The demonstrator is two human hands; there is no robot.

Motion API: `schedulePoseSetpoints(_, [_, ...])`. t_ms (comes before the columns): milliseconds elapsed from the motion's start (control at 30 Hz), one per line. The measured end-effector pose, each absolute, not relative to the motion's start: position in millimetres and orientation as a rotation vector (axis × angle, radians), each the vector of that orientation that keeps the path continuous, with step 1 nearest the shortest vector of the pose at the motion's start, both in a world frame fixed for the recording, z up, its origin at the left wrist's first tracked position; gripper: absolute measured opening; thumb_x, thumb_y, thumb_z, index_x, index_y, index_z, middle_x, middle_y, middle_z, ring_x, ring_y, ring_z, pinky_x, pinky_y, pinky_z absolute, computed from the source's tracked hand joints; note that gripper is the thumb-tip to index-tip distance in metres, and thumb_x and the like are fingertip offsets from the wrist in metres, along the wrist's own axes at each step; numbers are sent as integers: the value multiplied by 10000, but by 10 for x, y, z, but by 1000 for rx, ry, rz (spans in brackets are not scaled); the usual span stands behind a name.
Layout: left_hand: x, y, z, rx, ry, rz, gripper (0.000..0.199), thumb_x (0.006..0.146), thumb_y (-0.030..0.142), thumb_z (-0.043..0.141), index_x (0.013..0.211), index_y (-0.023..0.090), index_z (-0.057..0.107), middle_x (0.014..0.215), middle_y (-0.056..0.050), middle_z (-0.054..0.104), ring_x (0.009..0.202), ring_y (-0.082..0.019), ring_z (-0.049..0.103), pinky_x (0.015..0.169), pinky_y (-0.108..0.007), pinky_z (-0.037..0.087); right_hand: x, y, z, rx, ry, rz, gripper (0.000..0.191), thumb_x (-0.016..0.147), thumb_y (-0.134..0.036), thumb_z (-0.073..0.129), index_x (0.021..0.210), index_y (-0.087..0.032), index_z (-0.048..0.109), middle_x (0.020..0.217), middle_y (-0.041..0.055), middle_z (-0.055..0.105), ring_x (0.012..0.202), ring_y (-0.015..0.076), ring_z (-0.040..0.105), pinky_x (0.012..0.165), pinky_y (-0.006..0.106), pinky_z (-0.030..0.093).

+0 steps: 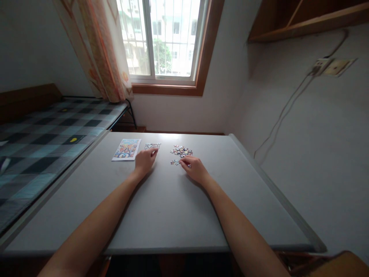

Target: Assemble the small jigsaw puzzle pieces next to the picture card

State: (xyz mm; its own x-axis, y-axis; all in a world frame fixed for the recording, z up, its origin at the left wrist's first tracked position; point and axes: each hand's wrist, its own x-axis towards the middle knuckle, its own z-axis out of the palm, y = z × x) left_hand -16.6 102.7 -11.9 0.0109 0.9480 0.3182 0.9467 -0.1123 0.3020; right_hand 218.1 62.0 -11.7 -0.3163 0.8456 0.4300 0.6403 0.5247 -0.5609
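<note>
On the white table, my left hand (145, 159) is closed beside a colourful printed sheet (126, 150), its thumb and finger pinched together; whatever they hold is too small to make out. Just beyond it lies a spread group of small puzzle pieces (152, 146). My right hand (194, 167) is closed too, fingertips together at the right end of a few loose pieces (174, 162). A denser pile of puzzle pieces (181, 150) lies right behind my right hand. Whether my right fingers grip a piece cannot be seen.
The table (167, 215) ends at a raised right edge near the wall. A bed with a checked cover (86, 123) stands along the left side. Behind are a window (161, 38) and curtain (100, 50); cables (278, 119) hang on the right wall.
</note>
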Motion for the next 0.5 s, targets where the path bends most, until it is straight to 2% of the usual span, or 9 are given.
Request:
schedulePoseSetpoints(200, [57,873,-160,2566,1581,549,332,914,439,457,941,271,742,634,-16,673,604,-158,591,584,-251,319,2243,636,-82,-1396,-1960,324,151,879,-197,551,908,-190,699,839,37,676,757,148,592,733,251,429])
schedulePoseSetpoints(367, [47,849,-146,2593,1574,467,421,909,439,416,668,204,670,594,-38,636,550,-149,532,554,-265,264,2278,639,-72,-1508,-1993,342,118,842,-176,599,890,-181,707,834,34,658,711,137,568,724,250,428])
schedulePoseSetpoints(500, [30,855,-121,2571,1560,368,392,889,429,422,647,205,635,629,-46,648,577,-158,542,558,-267,263,2300,664,-101,-1484,-2031,366,91,829,-185,628,858,-176,714,857,39,645,711,131,557,734,250,429])
